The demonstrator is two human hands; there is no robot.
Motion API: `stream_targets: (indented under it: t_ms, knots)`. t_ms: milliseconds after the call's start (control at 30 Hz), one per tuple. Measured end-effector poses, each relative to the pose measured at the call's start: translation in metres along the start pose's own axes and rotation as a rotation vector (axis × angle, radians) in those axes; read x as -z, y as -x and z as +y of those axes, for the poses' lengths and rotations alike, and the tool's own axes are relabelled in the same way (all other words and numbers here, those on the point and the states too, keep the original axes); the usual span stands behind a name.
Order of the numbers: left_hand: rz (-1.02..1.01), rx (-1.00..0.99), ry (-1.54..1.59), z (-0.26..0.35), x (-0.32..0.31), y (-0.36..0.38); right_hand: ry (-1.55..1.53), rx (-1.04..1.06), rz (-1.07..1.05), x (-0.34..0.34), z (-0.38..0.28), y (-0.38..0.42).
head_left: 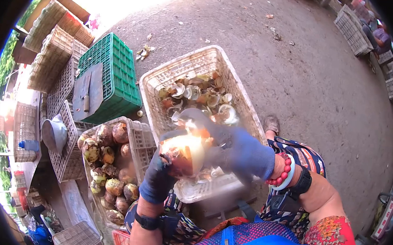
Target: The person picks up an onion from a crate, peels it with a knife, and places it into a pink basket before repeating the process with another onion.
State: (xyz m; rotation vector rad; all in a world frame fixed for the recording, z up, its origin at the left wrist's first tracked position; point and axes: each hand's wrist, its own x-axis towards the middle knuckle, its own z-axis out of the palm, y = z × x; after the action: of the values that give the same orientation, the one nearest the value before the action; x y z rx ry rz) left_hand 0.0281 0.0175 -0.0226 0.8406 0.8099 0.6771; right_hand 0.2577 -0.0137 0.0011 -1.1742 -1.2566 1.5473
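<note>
While the left hand cups the bulb, the right hand (blurred, can't tell its grip) should work above the peelings.

We see grey-brown, gritty ground spreading across the far side and the right; curled peel scraps lie on it at far left; we spot a small litter clump farther right; a pale crate stands at far right.

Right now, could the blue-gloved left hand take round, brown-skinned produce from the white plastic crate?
Probably not: the left hand holds another round, brown piece, though the crated produce looks uncovered.
</note>
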Motion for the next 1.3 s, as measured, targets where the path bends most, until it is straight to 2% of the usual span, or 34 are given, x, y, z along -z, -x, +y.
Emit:
stream_targets:
  t_ms: [33, 100, 200, 233, 333, 367, 433, 500, 567, 633, 667, 700, 733, 767, 800, 867, 933, 1000, 1067, 1100, 1167, 1233, 1300]
  knots:
    - [-0.018, -0.033, -0.011, -0.002, 0.003, -0.002, -0.062, -0.052, -0.014, 0.002, -0.009, 0.000]
    - [0.000, -0.037, 0.202, 0.001, 0.009, -0.013, -0.022, -0.148, -0.042, 0.012, -0.031, -0.001]
    - [0.024, -0.140, 0.124, 0.006, 0.005, -0.013, 0.060, -0.237, -0.035, 0.018, -0.048, -0.003]
    - [0.041, -0.120, 0.052, 0.004, 0.002, -0.013, -0.029, -0.188, -0.043, 0.017, -0.041, -0.003]
    - [-0.015, -0.194, -0.603, -0.007, 0.012, -0.011, -0.181, -0.279, -0.080, 0.017, -0.034, 0.001]
    - [-0.069, -0.099, 0.223, -0.011, -0.002, -0.014, -0.236, -0.294, -0.119, 0.021, -0.025, 0.003]
    - [-0.091, -0.175, -0.009, -0.017, 0.006, -0.012, -0.346, -0.327, -0.195, 0.028, -0.003, 0.004]
    - [-0.047, -0.178, -0.235, -0.017, 0.004, -0.009, -0.152, 0.076, -0.086, 0.022, 0.009, 0.012]
    - [0.002, -0.170, -0.396, -0.013, 0.001, -0.009, -0.095, 0.188, -0.047, 0.024, 0.009, 0.015]
    - [0.004, -0.187, -0.311, -0.005, -0.001, -0.009, -0.165, 0.008, -0.079, 0.033, 0.003, 0.018]
    - [-0.034, -0.211, 0.008, -0.011, 0.006, -0.009, -0.206, -0.190, -0.069, 0.039, 0.004, 0.014]
    - [-0.065, -0.227, 0.111, -0.009, 0.009, -0.011, -0.252, -0.388, -0.048, 0.045, 0.004, 0.011]
    - [-0.097, -0.240, 0.214, -0.006, 0.011, -0.012, 0.009, -0.221, 0.047, 0.042, 0.008, 0.006]
    - [-0.116, -0.248, 0.102, -0.001, 0.013, -0.016, 0.267, -0.052, 0.142, 0.035, 0.012, 0.003]
    - [-0.137, -0.253, -0.008, 0.002, 0.012, -0.019, 0.402, 0.046, 0.194, 0.034, 0.016, 0.003]
    - [-0.045, -0.232, 0.004, -0.003, 0.003, -0.020, 0.693, 0.220, 0.342, 0.033, 0.025, 0.002]
    - [0.050, -0.218, -0.037, 0.006, -0.013, -0.020, 0.305, -0.001, 0.323, 0.020, -0.006, 0.004]
    - [0.073, -0.221, 0.004, 0.004, -0.013, -0.023, 0.323, 0.075, 0.127, 0.014, -0.025, 0.004]
    - [0.111, -0.246, 0.033, 0.001, -0.015, -0.026, 0.095, 0.034, 0.006, 0.003, -0.013, -0.001]
    - [0.084, -0.260, 0.021, 0.000, -0.015, -0.027, 0.070, -0.021, -0.023, -0.001, -0.018, -0.002]
    - [0.034, -0.295, 0.004, -0.001, -0.015, -0.028, 0.054, 0.096, -0.037, 0.003, 0.002, -0.011]
    - [0.024, -0.367, -0.141, 0.010, -0.022, -0.025, -0.024, 0.052, -0.085, 0.005, -0.002, -0.013]
    - [0.014, -0.398, -0.242, 0.015, -0.024, -0.024, -0.147, -0.114, -0.146, 0.011, -0.016, -0.005]
